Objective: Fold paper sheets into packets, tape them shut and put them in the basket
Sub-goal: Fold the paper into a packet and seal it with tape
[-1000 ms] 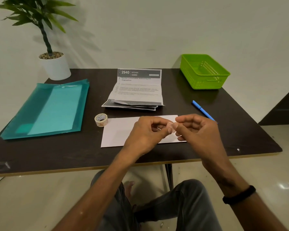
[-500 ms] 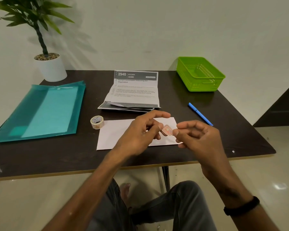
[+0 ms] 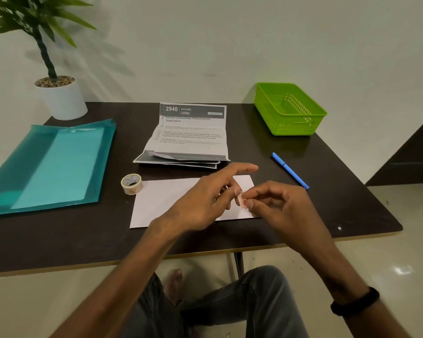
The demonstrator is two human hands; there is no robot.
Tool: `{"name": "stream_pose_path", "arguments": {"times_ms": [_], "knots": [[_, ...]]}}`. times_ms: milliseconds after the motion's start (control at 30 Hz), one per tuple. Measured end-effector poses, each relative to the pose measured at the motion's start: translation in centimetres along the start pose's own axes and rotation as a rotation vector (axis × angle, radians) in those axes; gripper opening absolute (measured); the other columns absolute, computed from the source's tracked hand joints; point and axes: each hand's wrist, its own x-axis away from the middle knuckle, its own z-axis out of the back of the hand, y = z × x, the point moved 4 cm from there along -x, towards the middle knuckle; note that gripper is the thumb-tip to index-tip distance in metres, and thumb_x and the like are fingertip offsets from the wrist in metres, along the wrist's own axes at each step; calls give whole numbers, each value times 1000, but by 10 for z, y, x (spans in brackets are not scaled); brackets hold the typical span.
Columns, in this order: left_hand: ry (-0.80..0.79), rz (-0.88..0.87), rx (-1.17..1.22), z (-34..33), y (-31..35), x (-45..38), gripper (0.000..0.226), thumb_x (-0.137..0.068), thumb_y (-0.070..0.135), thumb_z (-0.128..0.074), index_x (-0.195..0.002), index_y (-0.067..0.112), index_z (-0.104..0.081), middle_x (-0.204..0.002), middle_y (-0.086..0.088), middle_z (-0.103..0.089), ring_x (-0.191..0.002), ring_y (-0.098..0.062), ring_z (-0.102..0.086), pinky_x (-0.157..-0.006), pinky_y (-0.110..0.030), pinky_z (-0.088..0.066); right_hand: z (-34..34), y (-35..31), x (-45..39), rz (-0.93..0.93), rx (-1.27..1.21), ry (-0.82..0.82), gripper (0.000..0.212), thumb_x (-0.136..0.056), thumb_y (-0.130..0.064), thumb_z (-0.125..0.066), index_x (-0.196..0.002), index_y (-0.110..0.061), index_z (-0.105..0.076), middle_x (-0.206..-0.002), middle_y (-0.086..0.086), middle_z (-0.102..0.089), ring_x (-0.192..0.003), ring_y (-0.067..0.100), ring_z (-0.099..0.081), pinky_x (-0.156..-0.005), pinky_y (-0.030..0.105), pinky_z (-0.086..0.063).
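A folded white paper packet (image 3: 166,201) lies flat near the table's front edge. Over its right half, my right hand (image 3: 279,211) pinches a small strip of clear tape (image 3: 241,198) between thumb and forefinger. My left hand (image 3: 205,203) hovers over the packet with fingers spread, its fingertips touching the strip's other end. The tape roll (image 3: 132,183) stands on the table just left of the packet. The green basket (image 3: 288,109) sits at the back right and holds nothing that I can see.
A stack of printed, creased sheets (image 3: 191,135) lies behind the packet. A teal plastic folder (image 3: 49,164) covers the left side. A blue pen (image 3: 289,170) lies to the right. A potted plant (image 3: 59,96) stands at the back left corner.
My left hand has opened its fingers and let its pinch on the tape loosen. My right hand keeps the strip and has lowered toward the packet's right end.
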Motion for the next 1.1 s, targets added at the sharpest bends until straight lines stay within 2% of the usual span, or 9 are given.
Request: {"name": "stream_pose_path", "arguments": {"times_ms": [100, 233, 367, 467, 667, 800, 900, 1033, 1100], "knots": [[47, 43, -8, -1, -7, -8, 43, -109, 25, -48, -146, 45, -42, -104, 8, -69, -83, -10, -66, -79, -22, -57, 4, 7, -9, -11, -10, 13, 17, -87, -9, -78, -103, -16, -79, -94, -8, -78, -84, 10, -75, -77, 23, -62], [147, 167, -171, -7, -25, -21, 42, -107, 33, -52, -147, 40, -42, -105, 12, -72, -91, -7, -66, -96, -29, -56, 8, 28, -29, -117, 40, 32, 19, -89, -11, -77, -103, -24, -77, -98, -13, -75, -85, 3, -74, -77, 17, -60], [258, 172, -279, -19, -39, -32, 30, -103, 37, -60, -132, 34, -58, -108, 6, -71, -90, -10, -60, -90, -33, -57, 13, 51, -61, -206, 132, 40, 18, -91, -14, -76, -99, -30, -76, -97, -17, -73, -86, 1, -73, -80, 16, -59], [301, 176, -359, -32, -45, -35, 24, -100, 44, -61, -121, 32, -64, -104, 8, -66, -92, -8, -55, -89, -29, -54, 13, 64, -82, -236, 173, 27, 17, -93, -12, -74, -100, -26, -77, -88, -20, -73, -78, -5, -72, -67, 8, -55], [352, 137, -440, -43, -49, -30, 26, -103, 42, -55, -123, 27, -64, -117, 3, -63, -104, -13, -58, -93, -25, -46, 12, 68, -98, -319, 45, 5, 14, -92, -8, -75, -101, -18, -78, -91, -7, -78, -81, 5, -76, -70, 17, -60], [343, 153, -433, -44, -50, -31, 33, -104, 44, -53, -130, 26, -62, -125, 2, -62, -110, -15, -59, -98, -25, -46, 9, 68, -102, -346, 105, -33, 12, -92, -9, -76, -94, -20, -79, -87, -2, -79, -76, 10, -76, -69, 17, -59], [343, 137, -426, -44, -50, -31, 37, -105, 41, -53, -138, 27, -59, -124, 0, -63, -109, -16, -60, -99, -30, -51, 8, 67, -105, -362, 139, -43, 9, -92, -8, -75, -95, -15, -79, -84, 4, -79, -74, 12, -75, -66, 17, -60], [262, 122, -557, -45, -48, -34, 41, -108, 35, -46, -149, 33, -50, -111, -1, -59, -93, -14, -52, -86, -29, -48, 6, 62, -110, -375, 213, -75, 8, -91, -5, -74, -94, -10, -80, -78, 6, -79, -77, 20, -77, -77, 31, -65], [223, 123, -608, -45, -47, -34, 44, -109, 33, -45, -152, 35, -45, -108, -2, -55, -87, -12, -40, -78, -26, -37, 5, 58, -113, -393, 253, -91, 8, -91, -6, -74, -93, -10, -80, -76, 5, -79, -75, 17, -77, -79, 33, -65]]}}
